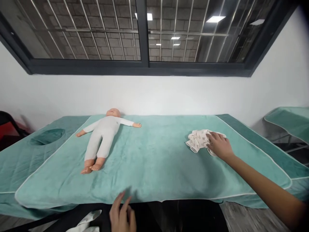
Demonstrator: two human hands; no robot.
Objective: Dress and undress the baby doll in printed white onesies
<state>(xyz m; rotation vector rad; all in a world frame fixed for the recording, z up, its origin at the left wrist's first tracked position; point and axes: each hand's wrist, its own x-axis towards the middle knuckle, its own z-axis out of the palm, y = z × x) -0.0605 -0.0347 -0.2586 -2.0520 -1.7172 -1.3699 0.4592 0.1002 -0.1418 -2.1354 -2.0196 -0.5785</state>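
Observation:
My right hand (220, 146) reaches out over the bed, its fingers curled onto a small white printed baby garment (199, 140). The cloth lies bunched up, and the hand covers part of it. My left hand (122, 214) is at the bed's front edge, low in the view, with bent fingers apart and nothing in them. On the left half of the bed a baby doll (105, 132) lies on its back in a white outfit, arms spread, hands and feet bare.
A green cover (149, 154) is spread over the bed, with a face hole (47, 136) at its left end. White fabric (87, 222) shows at the bottom left against dark clothing. Behind are a white wall and a barred window. Another green bed (289, 120) stands at the right.

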